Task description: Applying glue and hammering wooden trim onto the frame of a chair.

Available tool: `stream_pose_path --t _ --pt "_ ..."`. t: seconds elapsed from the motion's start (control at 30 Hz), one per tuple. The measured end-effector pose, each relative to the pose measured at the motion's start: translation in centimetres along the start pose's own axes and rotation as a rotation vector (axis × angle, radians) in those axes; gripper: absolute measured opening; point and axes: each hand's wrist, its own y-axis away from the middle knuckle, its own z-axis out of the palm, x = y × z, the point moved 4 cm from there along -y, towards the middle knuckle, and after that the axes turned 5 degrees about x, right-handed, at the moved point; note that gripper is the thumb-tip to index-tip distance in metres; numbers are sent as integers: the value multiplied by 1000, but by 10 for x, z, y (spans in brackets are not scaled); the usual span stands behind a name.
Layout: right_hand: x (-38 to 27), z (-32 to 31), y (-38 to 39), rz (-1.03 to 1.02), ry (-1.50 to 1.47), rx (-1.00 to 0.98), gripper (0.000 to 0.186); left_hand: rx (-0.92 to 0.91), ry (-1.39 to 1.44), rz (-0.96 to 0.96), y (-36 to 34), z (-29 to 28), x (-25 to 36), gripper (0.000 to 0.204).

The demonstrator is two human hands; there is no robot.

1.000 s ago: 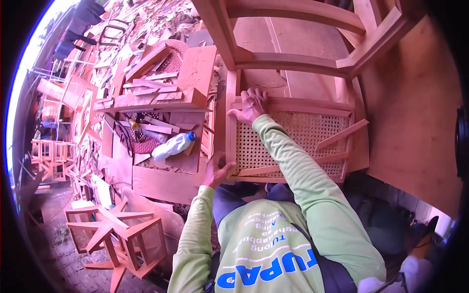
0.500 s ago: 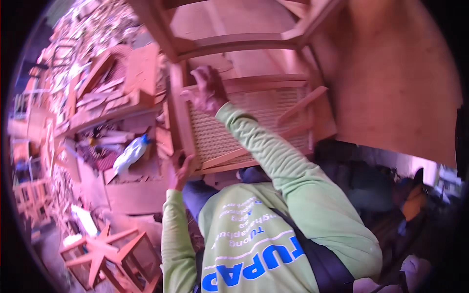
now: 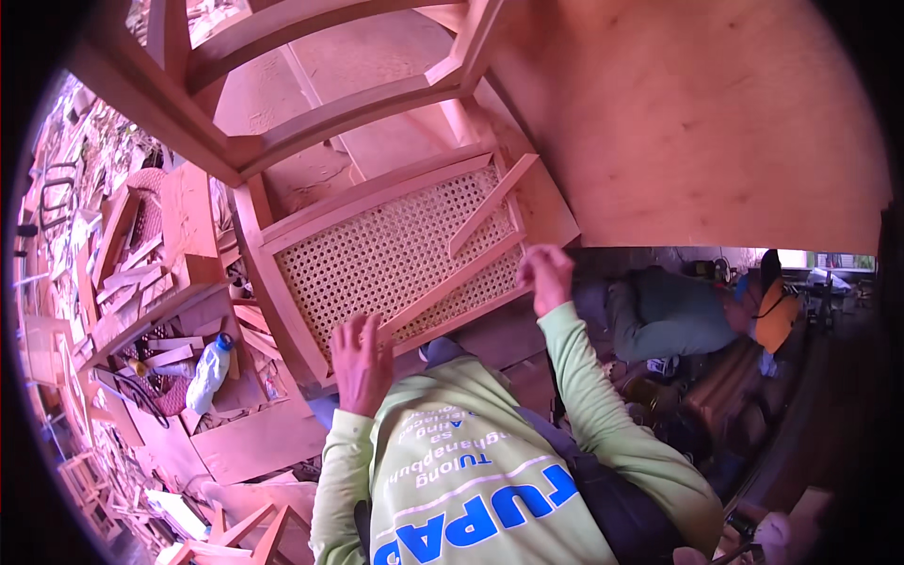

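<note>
Cane panel (image 3: 353,250) is set in wooden frame (image 3: 285,299); long strip (image 3: 452,284) is laid slantwise across. Left hand (image 3: 360,365) half-open, nothing seen held; right hand (image 3: 548,281) curled near panel's corner, grip can't be told. Strip handling seems underway; strip's two ends would need gripping.

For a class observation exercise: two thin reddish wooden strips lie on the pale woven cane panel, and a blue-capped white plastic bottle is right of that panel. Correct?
The side is wrong. The head view shows the blue-capped white plastic bottle to the left of the pale woven cane panel. The two thin reddish wooden strips do lie on that panel.
</note>
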Motion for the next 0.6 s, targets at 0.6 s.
stream_pose_path --t 0.6 --pt "-9 66 91 288 -198 -283 15 102 189 157 -14 4 51 33"
